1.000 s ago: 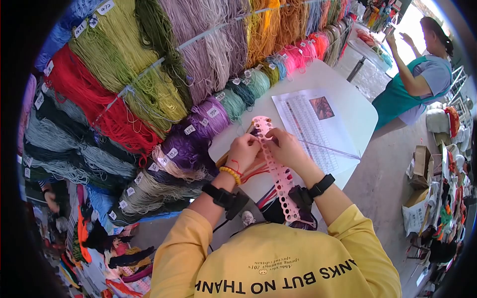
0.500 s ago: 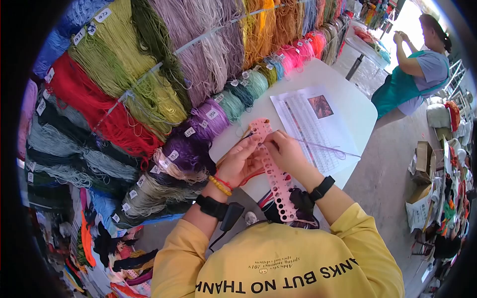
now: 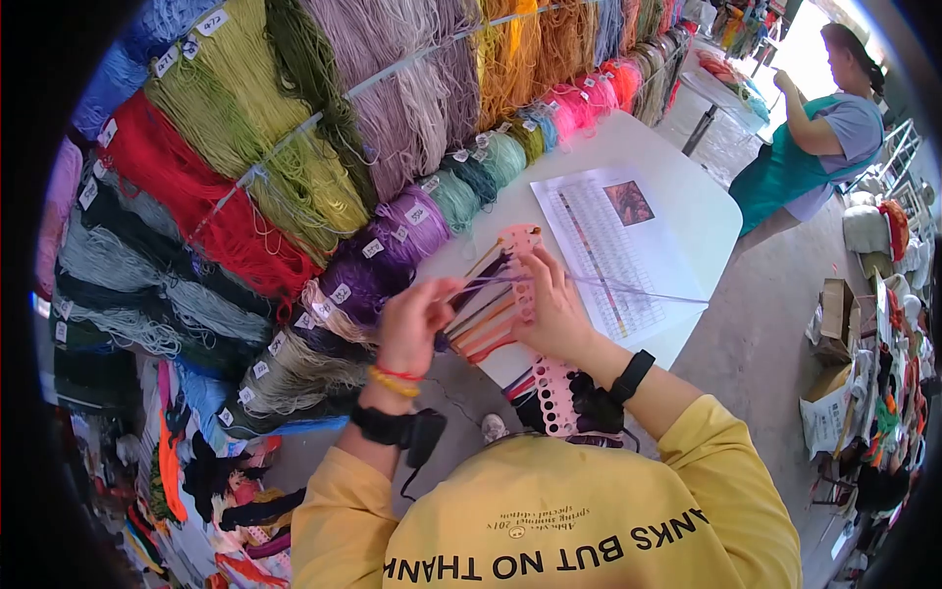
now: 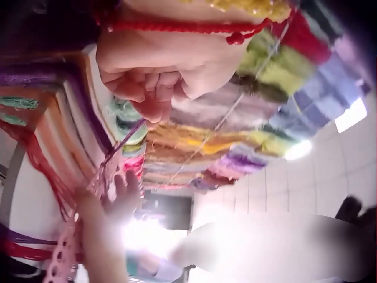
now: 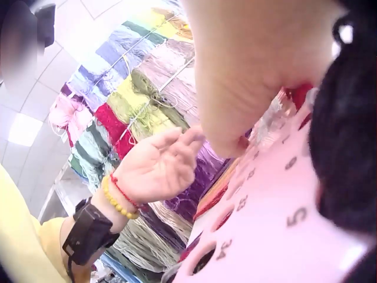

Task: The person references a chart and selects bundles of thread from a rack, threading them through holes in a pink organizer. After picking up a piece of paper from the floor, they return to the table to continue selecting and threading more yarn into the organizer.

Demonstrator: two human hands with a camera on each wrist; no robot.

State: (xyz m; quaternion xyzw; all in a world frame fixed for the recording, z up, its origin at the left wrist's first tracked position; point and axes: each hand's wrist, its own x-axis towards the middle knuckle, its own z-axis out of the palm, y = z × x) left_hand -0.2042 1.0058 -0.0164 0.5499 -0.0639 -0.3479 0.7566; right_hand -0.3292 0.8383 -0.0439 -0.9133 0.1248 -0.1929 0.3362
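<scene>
My left hand (image 3: 410, 322) pinches purple thread (image 4: 131, 137) between thumb and fingertips, out to the left of a pink strip (image 3: 555, 401) punched with holes. The thread runs taut back to the strip, and its loose tail (image 3: 653, 294) trails right across a printed chart (image 3: 601, 257). Over the strip rests my right hand (image 3: 557, 316), its fingers stretched out and spread apart. Numbers stand beside the holes of the strip (image 5: 283, 227) in the right wrist view. Orange, white, red and dark purple threads (image 4: 62, 132) hang from its left side.
The strip and chart lie on a white table (image 3: 687, 211). Along its left side hang bundles of labelled yarn (image 3: 412, 218) in many colours. A person in a teal apron (image 3: 785, 162) stands beyond the table at right. A cardboard box (image 3: 836, 319) sits farther right.
My left hand has moved from the strip out to the left, drawing the purple thread with it. My right hand's fingers have spread from a pinch and now lie over the strip.
</scene>
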